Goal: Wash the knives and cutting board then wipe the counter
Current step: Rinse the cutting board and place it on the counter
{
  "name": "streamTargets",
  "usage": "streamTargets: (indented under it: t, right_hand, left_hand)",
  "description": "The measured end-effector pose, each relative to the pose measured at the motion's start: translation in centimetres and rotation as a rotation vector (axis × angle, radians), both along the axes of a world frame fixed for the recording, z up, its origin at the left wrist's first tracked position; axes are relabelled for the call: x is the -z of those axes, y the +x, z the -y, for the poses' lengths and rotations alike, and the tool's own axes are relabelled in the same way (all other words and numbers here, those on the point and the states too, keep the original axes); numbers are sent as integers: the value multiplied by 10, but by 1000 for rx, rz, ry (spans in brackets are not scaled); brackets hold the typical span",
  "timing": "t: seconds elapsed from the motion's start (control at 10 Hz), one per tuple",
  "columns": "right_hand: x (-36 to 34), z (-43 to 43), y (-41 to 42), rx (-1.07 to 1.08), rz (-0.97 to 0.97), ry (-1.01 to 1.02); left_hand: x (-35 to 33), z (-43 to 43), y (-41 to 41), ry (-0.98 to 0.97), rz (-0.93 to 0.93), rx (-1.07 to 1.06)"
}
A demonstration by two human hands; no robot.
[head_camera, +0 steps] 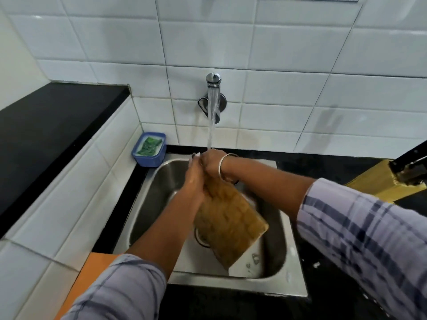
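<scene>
White tiled walls meet a black counter (57,116) around a steel sink (293,262), and the tap (213,80) above its far edge is running. From my remote seat I see the cutting board (231,222) tilted inside the sink. Its long axis runs from the far edge, under the stream, down toward the near right corner. Both hands meet at that upper end, so the wet end is within reach of either. The right hand (212,166) is curled over the board's top, grasping it where the water lands. The left hand (194,179) lies against the board's left side with fingers stretched upward. Blur keeps me from telling whether it grips. A blue tub (149,150) holding a green scrubber sits by the sink's far left corner.
</scene>
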State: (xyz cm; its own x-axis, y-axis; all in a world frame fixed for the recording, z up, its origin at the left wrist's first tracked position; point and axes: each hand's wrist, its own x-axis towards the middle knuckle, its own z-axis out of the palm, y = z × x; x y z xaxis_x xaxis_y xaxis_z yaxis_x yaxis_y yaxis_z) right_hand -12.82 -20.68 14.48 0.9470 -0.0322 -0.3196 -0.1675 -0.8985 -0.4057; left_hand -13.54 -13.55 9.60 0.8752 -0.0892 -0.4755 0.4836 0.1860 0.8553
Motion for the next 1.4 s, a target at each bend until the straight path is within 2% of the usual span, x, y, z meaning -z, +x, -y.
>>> streamTargets:
  t: [0.1, 0.2, 0.3, 0.4, 0.6, 0.7, 0.8, 0.9, 1.0, 1.1, 1.2, 1.3, 1.4]
  right_hand:
    - [-20, 16, -3, -128, -105, 39]
    - [-35, 21, -4, -226, -153, 10]
    - [-35, 24, 3, -335, -151, -104]
    - [-37, 25, 0, -344, -122, -159]
    - [-27, 16, -7, -264, 84, -314]
    - [-25, 12, -9, -226, 121, -341]
    - [-29, 11, -17, -169, 128, -206]
    - [-17, 9, -19, -24, 173, 59]
    - [13, -4, -17, 80, 227, 207]
    - [39, -27, -23, 248, 263, 303]
    - [49, -50, -23, 459, 339, 529]
    - [50, -64, -16, 497, 239, 832]
    - [54, -80, -16, 410, 40, 815]
  left_hand:
    - [-2, -14, -3, 185, 153, 37]
    - [-7, -26, -5, 368, 221, 49]
    - [-9, -29, -7, 452, 285, 137]
    - [-9, -28, -9, 571, 363, 254]
    - [-16, -18, -13, 607, 364, 284]
    - [-14, -13, -11, 415, 369, 226]
    - [-12, -15, -13, 268, 333, 158]
    - [-5, -22, -9, 348, 294, 140]
    - [3, -33, 1, 328, 151, 151]
    - [8, -39, 9, 232, 140, 124]
    - [-7, -35, -1, 192, 160, 67]
    - [-10, -37, -1, 174, 166, -61]
    - [1, -49, -2, 62, 61, -117]
